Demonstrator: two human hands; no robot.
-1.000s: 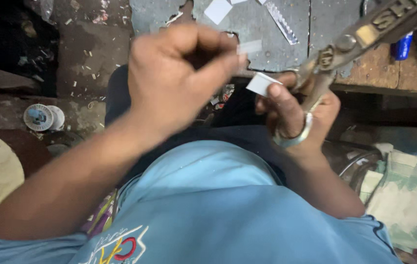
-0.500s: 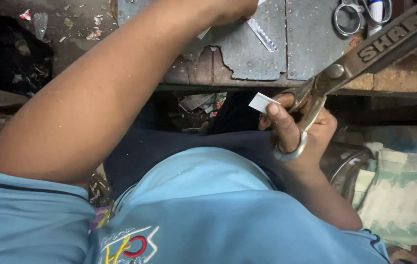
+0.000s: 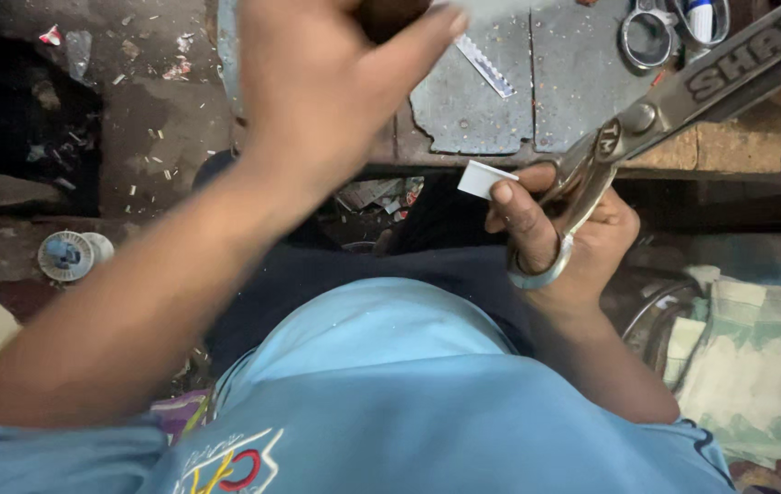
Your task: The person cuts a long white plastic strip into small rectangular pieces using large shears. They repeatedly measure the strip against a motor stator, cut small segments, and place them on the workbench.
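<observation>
Over the person's lap, at about three o'clock, the right hand (image 3: 564, 242) is closed through the loop handle of the large grey metal tailor's scissors (image 3: 683, 96), whose blades run up and out toward one o'clock. Its thumb and forefinger also pinch a small white rectangular scrap (image 3: 484, 179), which sits just beside the scissor pivot. At twelve o'clock the left hand (image 3: 322, 96) reaches up over the worn grey metal table (image 3: 500, 119); its fingers curl around something at the top edge of the view, but whether they grip it I cannot tell.

One hand doing double work is the likeliest trouble: if the fingers shift to work the scissors, the pinch may loosen and the white scrap could drop into the dark gap between table edge and lap, where litter already lies. The long blades also point toward the smaller pair of steel scissors (image 3: 651, 37) at one o'clock, so a swing there could knock them. The left forearm crosses the whole eleven o'clock side and could brush things off the table edge.

Room is tight. The table edge runs straight across just above the right hand, and the lap closes from six o'clock. A small round thread bobbin (image 3: 68, 254) lies well apart at nine o'clock, and folded pale green cloth (image 3: 756, 366) fills four o'clock.
</observation>
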